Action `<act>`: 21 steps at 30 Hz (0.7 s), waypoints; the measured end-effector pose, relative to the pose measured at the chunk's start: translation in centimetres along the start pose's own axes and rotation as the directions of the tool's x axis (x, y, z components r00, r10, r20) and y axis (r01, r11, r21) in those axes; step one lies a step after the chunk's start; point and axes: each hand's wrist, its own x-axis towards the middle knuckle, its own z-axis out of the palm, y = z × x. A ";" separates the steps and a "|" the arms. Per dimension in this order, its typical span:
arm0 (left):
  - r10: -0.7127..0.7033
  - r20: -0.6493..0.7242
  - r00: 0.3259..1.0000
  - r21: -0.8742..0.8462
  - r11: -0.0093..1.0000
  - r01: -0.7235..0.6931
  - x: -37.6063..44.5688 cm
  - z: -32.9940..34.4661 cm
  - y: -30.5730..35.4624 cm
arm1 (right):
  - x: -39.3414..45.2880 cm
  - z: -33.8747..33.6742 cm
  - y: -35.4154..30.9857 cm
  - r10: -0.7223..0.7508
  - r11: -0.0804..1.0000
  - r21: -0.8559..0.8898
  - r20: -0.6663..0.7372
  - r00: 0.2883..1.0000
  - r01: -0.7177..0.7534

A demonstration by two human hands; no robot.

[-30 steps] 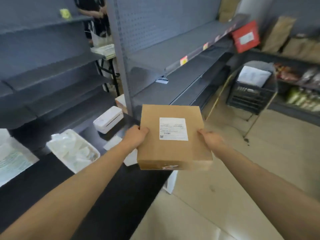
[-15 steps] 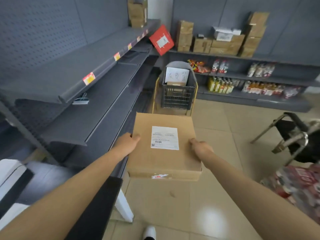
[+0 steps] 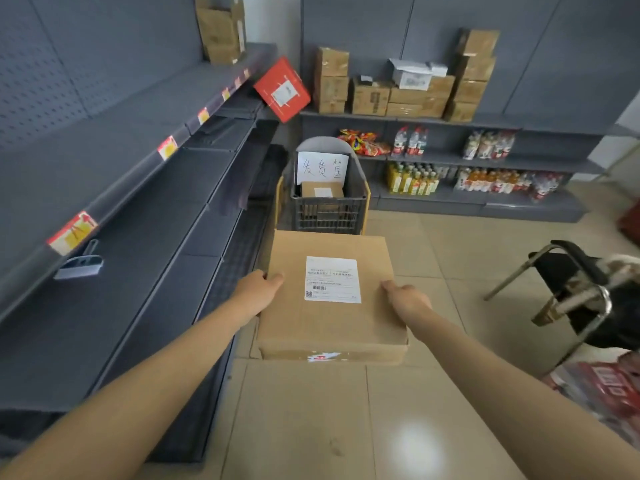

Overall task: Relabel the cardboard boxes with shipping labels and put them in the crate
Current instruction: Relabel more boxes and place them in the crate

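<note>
The view has swung further toward the back wall since a moment ago, and the dark plastic crate (image 3: 327, 209) is now sitting closer, straight ahead on the tiled floor. The left hand (image 3: 258, 294) and right hand (image 3: 408, 299) are gripping opposite sides of the flat cardboard box (image 3: 329, 327), thumbs lying on top, carrying it level in the air short of the crate. A white shipping label (image 3: 331, 279) is facing up. Another labelled box (image 3: 322, 190) is lying inside the crate beneath a handwritten paper sign (image 3: 322, 167).
</note>
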 end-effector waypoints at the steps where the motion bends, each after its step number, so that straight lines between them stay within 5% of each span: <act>1: -0.002 0.007 1.000 0.012 1.000 0.002 1.5 0.3 0.5 | 1.5 -0.1 -0.4 0.013 1.000 0.006 0.003 1.000 -0.013; 21: -0.092 -0.011 0.996 -0.001 0.996 0.092 31.1 1.8 12.9 | 32.7 0.3 -15.6 -0.013 1.000 -0.021 0.103 0.995 0.015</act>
